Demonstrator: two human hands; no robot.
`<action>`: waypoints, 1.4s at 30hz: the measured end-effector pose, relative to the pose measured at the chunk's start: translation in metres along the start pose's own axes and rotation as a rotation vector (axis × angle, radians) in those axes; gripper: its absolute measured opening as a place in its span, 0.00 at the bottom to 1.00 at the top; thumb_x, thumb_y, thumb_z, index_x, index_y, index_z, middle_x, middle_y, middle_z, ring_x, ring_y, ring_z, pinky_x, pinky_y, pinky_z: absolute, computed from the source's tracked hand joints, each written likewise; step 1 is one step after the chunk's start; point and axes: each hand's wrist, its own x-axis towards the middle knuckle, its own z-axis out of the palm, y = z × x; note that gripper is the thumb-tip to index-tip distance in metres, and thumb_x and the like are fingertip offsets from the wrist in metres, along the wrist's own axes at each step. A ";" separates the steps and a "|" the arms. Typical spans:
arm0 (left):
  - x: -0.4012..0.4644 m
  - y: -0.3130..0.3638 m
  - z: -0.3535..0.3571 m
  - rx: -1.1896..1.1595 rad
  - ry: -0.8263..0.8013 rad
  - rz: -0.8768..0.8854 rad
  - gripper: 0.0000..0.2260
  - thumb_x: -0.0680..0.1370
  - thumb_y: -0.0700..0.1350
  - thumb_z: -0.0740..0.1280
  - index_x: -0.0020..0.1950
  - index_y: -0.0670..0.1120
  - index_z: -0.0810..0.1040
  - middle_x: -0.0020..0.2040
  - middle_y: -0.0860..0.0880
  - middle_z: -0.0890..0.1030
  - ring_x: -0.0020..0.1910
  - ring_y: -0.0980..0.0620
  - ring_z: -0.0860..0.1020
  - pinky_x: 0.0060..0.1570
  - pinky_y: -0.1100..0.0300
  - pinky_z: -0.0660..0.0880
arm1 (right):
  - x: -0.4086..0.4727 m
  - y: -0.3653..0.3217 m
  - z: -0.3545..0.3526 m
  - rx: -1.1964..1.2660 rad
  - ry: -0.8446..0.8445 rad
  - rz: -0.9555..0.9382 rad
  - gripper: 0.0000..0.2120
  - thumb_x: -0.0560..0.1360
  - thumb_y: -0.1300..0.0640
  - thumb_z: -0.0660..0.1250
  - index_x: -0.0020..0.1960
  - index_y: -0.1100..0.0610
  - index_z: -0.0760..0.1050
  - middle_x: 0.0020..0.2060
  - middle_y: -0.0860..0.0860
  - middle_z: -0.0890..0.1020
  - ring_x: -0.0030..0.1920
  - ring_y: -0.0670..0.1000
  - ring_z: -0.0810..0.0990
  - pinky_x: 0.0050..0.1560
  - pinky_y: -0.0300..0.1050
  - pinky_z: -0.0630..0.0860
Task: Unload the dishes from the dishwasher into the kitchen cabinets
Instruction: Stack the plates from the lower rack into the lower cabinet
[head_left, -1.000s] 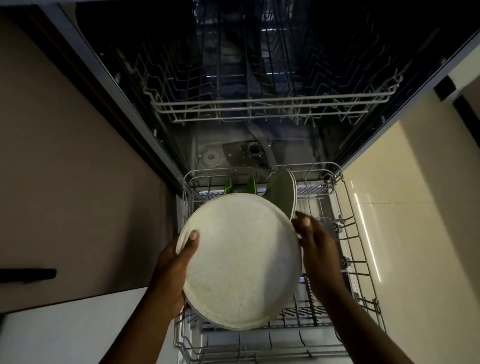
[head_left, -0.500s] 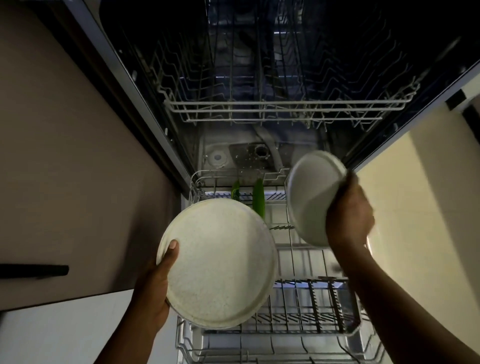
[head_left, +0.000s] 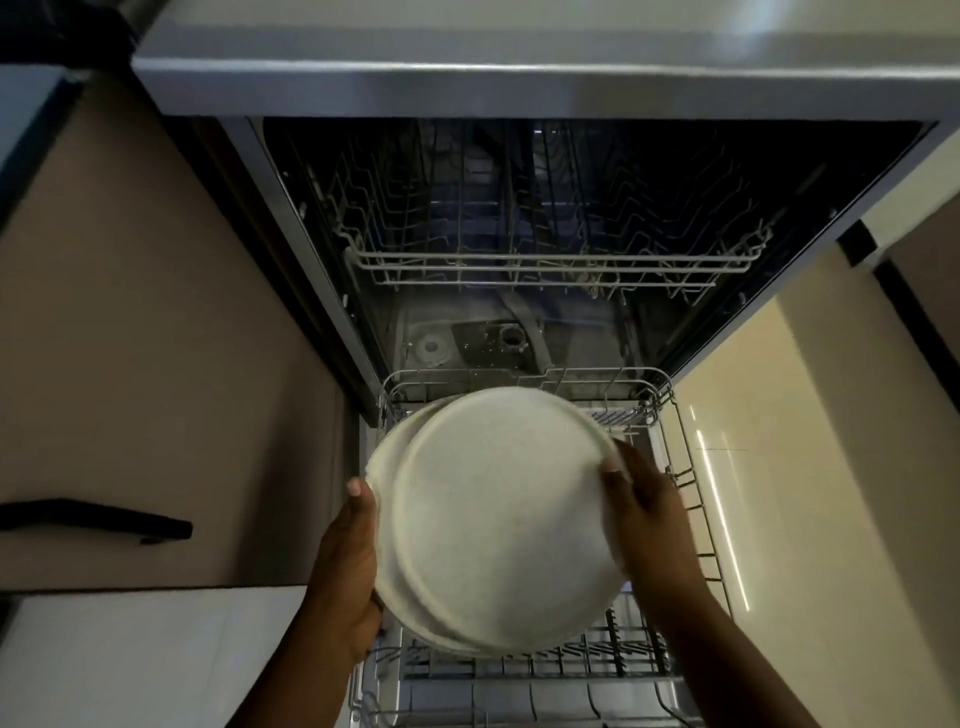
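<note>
Two white speckled plates are stacked above the pulled-out lower rack (head_left: 691, 499) of the open dishwasher. The top plate (head_left: 506, 525) lies slightly to the right of the bottom plate (head_left: 387, 467), whose left rim shows beneath it. My left hand (head_left: 345, 571) grips the left edge of the stack, thumb on the bottom plate's rim. My right hand (head_left: 649, 525) grips the right edge of the top plate. The plates hide most of the rack below them.
The upper rack (head_left: 550, 260) sits inside the dark dishwasher tub. A beige cabinet front with a black handle (head_left: 98, 519) stands at the left. A countertop edge (head_left: 519, 83) runs above. Glossy cream floor (head_left: 779, 467) lies to the right.
My right hand carried the second plate from the right and set it on the plate in my left hand. The camera has tilted up, so the countertop now shows.
</note>
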 end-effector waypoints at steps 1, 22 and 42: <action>-0.005 0.006 0.002 -0.009 -0.009 -0.012 0.39 0.62 0.78 0.59 0.63 0.53 0.76 0.56 0.47 0.83 0.52 0.46 0.82 0.42 0.52 0.81 | -0.004 -0.005 0.002 0.019 -0.072 0.025 0.18 0.80 0.51 0.58 0.69 0.47 0.69 0.58 0.47 0.77 0.57 0.51 0.76 0.52 0.50 0.76; -0.282 0.293 0.008 -0.201 -0.058 0.234 0.17 0.81 0.46 0.59 0.66 0.39 0.73 0.53 0.40 0.81 0.49 0.40 0.78 0.45 0.52 0.73 | -0.130 -0.366 -0.090 0.124 -0.151 -0.227 0.12 0.77 0.60 0.59 0.57 0.54 0.76 0.49 0.56 0.82 0.47 0.58 0.81 0.44 0.52 0.79; -0.556 0.460 -0.020 -0.218 -0.094 0.635 0.12 0.82 0.45 0.57 0.51 0.37 0.74 0.46 0.38 0.82 0.40 0.43 0.82 0.26 0.45 0.78 | -0.277 -0.610 -0.183 0.345 -0.418 -0.408 0.06 0.77 0.61 0.63 0.50 0.63 0.76 0.36 0.55 0.79 0.29 0.49 0.79 0.25 0.36 0.73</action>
